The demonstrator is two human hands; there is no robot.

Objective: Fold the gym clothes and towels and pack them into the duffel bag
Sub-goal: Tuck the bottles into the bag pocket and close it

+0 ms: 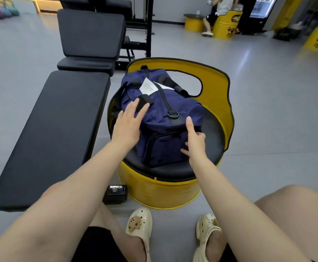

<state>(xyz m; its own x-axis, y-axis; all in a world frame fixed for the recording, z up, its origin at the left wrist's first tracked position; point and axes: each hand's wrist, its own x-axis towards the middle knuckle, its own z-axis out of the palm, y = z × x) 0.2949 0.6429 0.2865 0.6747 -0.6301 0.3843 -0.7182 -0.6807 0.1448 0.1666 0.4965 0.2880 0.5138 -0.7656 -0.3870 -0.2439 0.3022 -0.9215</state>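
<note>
Item: duffel bag [160, 114], navy, centre of frame, sitting on the black cushion of a yellow barrel seat [218, 103]. White tag [148, 87] on top; black straps across it. No clothes or towels in view; whether the main zip is closed you cannot tell.

Step in hand, by judgement: opening or steadying the bag. Pin the top with one hand while the other works the near end, so the cloth does not slide on the cushion.

Left hand [128, 122]: fingers straight and spread, resting flat on the bag's top left, gripping nothing.

Right hand [195, 139]: at the bag's near right end, forefinger raised, other fingers loosely bent against the cloth; no clear grip.

Bench [54, 133]: black, left of frame, bare.
</note>
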